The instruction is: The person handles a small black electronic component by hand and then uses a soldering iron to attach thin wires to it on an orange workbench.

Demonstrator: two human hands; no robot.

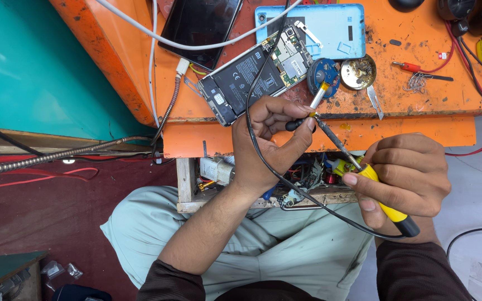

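Soldering iron [364,178], yellow-handled in right hand's [405,178] clenched grip, tip touching small plug [308,114] pinched in left hand [269,145] at bench [419,50] edge, 6 o'clock of opened phone [255,75]; joint-heating step, next wants steady tip.

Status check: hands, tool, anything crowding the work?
Left hand pinching small black plug. Right hand gripping yellow-handled soldering iron, tip at plug. Black cable loops across left hand; opened phone just beyond.
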